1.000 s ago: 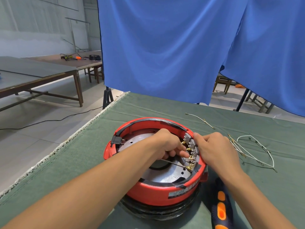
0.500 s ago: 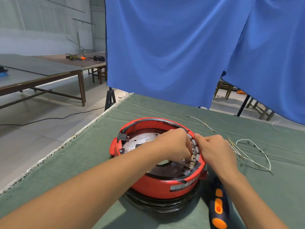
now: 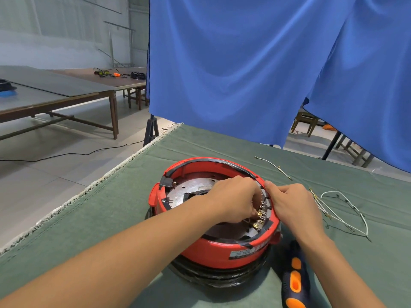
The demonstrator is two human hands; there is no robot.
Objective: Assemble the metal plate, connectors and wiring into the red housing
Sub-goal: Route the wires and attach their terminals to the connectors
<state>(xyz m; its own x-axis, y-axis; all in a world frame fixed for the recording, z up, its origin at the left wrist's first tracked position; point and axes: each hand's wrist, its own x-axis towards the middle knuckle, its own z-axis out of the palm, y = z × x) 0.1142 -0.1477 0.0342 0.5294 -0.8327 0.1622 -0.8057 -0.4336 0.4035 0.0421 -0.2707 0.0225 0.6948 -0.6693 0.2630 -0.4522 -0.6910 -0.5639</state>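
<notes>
red housing (image 3: pixel 222 247) sitting on green surface (image 3: pixel 111 207) | left hand (image 3: pixel 235 200) fingers curling into brass connectors (image 3: pixel 259 218) over metal plate (image 3: pixel 189 194) | right hand (image 3: pixel 293 205) pinching rim | advice — be seating terminals squarely, bracing housing.

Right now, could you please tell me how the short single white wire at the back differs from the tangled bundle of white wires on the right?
The short single white wire is one gently curved strand, lying alone farther back; the tangled bundle of white wires is several strands, looped and crossing, spread much wider and nearer the right hand. Both lie loose on the green cloth, outside the red housing, untouched by either hand.
</notes>
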